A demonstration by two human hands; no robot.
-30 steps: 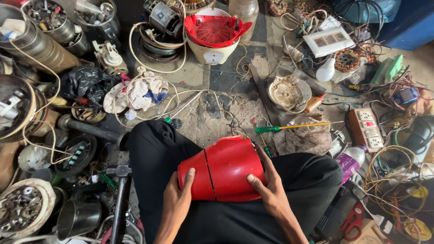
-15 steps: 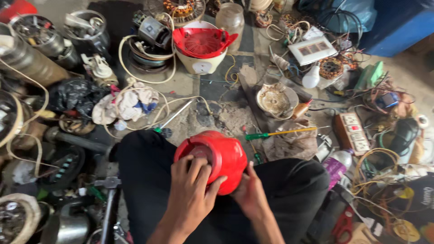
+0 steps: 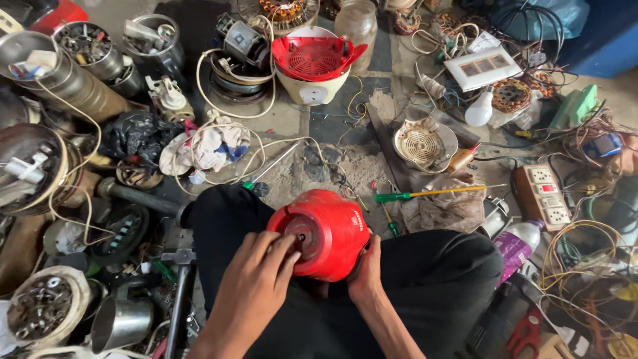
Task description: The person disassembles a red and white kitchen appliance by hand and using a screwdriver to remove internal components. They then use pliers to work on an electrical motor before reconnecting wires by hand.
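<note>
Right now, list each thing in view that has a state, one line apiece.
red housing: tipped on its side on the lap, round end toward the camera.
left hand: fingertips on the housing's round end face.
right hand: gripping the housing's right side.
green-handled screwdriver: lying flat on the floor, untouched.
glass jar: upright.
light bulb: lying on its side.
red strainer bowl: seated on a cream base.

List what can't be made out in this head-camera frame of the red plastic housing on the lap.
- Red plastic housing, head view: its underside, hidden by the lap.
- Left hand: fingertips cover part of the housing's round end face.
- Right hand: fingers hidden behind the housing.
- Red-handled scissors: cut off by the bottom edge.
</note>
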